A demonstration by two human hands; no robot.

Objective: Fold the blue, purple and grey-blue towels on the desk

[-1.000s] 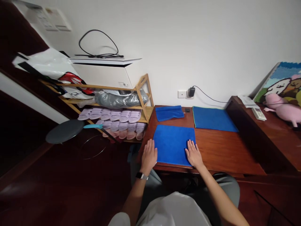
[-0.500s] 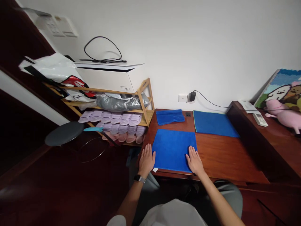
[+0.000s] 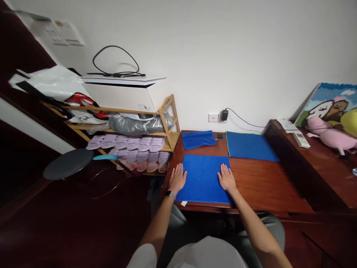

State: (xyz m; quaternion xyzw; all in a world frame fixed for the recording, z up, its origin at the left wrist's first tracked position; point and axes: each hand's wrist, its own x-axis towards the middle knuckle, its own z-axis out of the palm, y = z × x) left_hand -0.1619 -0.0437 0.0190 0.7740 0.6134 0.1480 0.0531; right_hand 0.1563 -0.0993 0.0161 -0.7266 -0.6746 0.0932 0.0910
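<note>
The left hand (image 3: pixel 177 179) lies flat and open, holding nothing, along the left edge of the bright blue cloth (image 3: pixel 203 178), and the right hand (image 3: pixel 226 178) lies likewise at its right edge. I see the cloth spread at the wooden desk's (image 3: pixel 264 182) near side, a smaller blue towel (image 3: pixel 198 140) just behind.

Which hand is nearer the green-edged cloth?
Right. The right hand is at the right edge of the front cloth, to the near left of the green-edged cloth; the left hand is farther left, by the front cloth's left edge.
</note>
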